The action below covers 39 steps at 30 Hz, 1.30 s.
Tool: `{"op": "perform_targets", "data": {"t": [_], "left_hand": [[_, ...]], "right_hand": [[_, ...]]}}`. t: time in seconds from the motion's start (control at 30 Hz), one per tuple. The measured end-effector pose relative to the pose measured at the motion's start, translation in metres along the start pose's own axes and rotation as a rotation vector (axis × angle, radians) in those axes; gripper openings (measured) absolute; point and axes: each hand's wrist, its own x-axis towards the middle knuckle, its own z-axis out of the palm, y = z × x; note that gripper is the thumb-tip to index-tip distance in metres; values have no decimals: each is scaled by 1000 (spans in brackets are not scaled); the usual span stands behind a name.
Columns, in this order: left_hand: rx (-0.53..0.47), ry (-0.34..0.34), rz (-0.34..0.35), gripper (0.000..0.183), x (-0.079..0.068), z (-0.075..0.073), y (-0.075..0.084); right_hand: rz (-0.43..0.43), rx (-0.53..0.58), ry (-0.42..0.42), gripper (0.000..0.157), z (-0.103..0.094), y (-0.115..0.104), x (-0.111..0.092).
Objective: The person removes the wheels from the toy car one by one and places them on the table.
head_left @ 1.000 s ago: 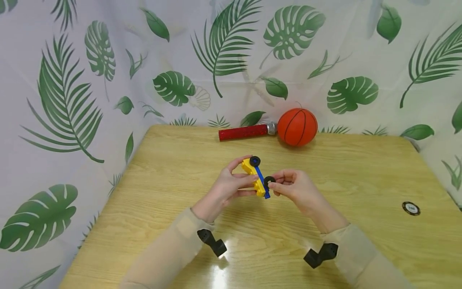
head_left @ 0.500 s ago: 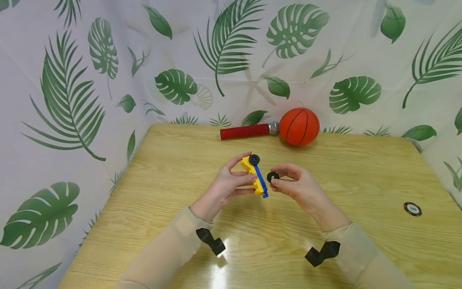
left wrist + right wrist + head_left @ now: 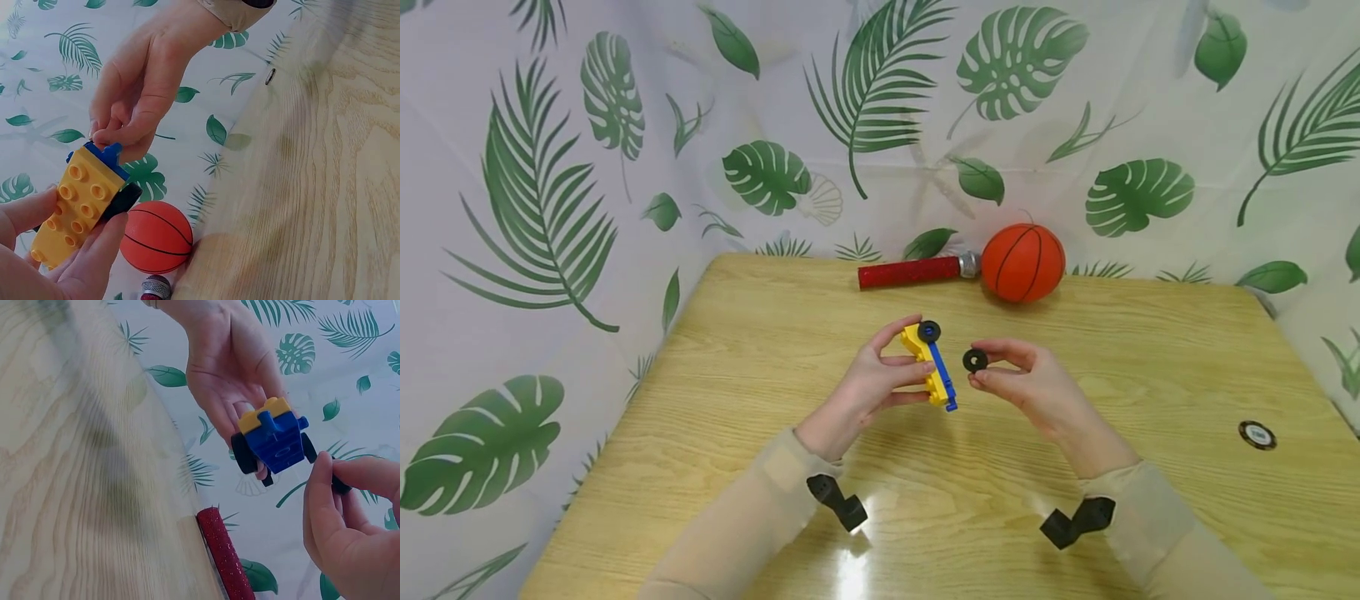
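Note:
My left hand (image 3: 880, 375) grips a yellow and blue toy car (image 3: 937, 375) tilted on its side above the table, its studded yellow top (image 3: 78, 200) against the fingers. One black wheel (image 3: 929, 331) shows on the car's upper end in the head view. To the right, my right hand (image 3: 1026, 379) pinches a loose black wheel (image 3: 975, 360) between thumb and fingertips, a small gap away from the car. In the right wrist view the car's blue underside (image 3: 278, 447) faces the camera, and the pinched wheel is mostly hidden by the fingers.
Along the back of the wooden table (image 3: 760, 333) lie a red microphone (image 3: 910, 273) and, touching its head, an orange basketball (image 3: 1023, 262). A round black-and-white chip (image 3: 1257, 435) is at the right. A leaf-patterned cloth (image 3: 700, 125) hangs behind.
The wheel in my right hand was at the car's lower end; it has come away to the right with that hand. My left hand and the car have barely moved.

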Motion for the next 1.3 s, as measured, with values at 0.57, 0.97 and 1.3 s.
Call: {"op": "perform_targets", "data": {"t": [0.57, 0.97, 1.3], "left_hand": [[35, 46, 4, 64, 1, -3, 1], [24, 34, -1, 63, 0, -1, 2], [18, 39, -12, 62, 0, -2, 0]], "right_hand": [[84, -122, 96, 55, -22, 18, 16], [98, 55, 56, 56, -41, 33, 25], [152, 49, 59, 56, -49, 42, 32]]}}
